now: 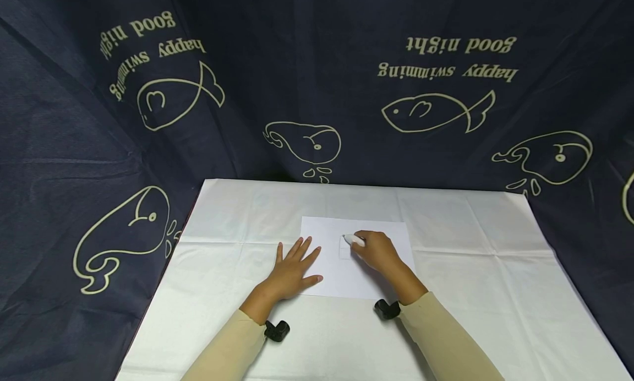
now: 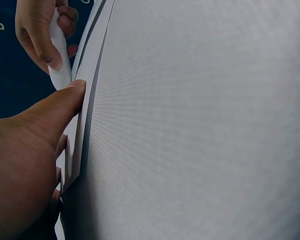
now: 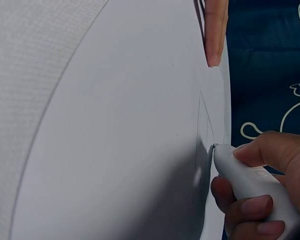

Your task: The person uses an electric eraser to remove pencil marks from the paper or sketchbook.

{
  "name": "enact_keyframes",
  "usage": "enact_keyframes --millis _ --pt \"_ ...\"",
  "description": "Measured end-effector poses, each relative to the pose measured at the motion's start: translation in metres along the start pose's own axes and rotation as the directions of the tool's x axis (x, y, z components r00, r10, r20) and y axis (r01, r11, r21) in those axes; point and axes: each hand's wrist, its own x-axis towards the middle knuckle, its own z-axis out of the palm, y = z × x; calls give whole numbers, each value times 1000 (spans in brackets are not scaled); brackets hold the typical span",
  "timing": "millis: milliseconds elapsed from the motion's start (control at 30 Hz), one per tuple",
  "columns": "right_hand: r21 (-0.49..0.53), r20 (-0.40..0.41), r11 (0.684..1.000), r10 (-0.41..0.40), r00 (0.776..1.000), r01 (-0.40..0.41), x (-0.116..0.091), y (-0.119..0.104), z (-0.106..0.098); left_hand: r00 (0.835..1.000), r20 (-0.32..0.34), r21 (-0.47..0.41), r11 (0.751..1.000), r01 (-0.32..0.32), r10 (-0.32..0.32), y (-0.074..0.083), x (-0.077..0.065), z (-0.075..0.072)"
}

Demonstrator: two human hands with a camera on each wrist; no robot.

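Observation:
A white sheet of paper (image 1: 327,227) lies on the white-covered table. My left hand (image 1: 287,276) rests on its left part, fingers spread. In the left wrist view the left thumb (image 2: 65,102) presses near the paper's edge. My right hand (image 1: 378,251) grips a thick white utility knife (image 3: 255,187) with a ridged side and a small dark tip. That tip meets the paper at a thin-lined rectangle (image 1: 344,253), near its upper left corner in the head view. In the right wrist view, left-hand fingers (image 3: 216,40) lie flat beyond the rectangle.
The white cloth (image 1: 470,282) over the table has fold creases. Behind and at both sides hangs a dark blue curtain (image 1: 317,67) with fish and whale drawings. Black wrist devices (image 1: 277,331) sit at both sleeve cuffs, close above the table.

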Motion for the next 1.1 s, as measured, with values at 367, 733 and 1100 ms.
enact_keyframes --millis 367,733,1100 --pt "10 -5 1000 1 1000 -1 -2 0 -1 1000 1 2 1000 3 -3 -1 0 1" --pt "-3 2 1000 11 1000 -11 0 -2 -1 1000 8 4 1000 5 -5 -2 1 2" --pt "-23 11 1000 9 1000 -9 2 -3 0 1000 7 3 1000 6 -6 -1 1 1"
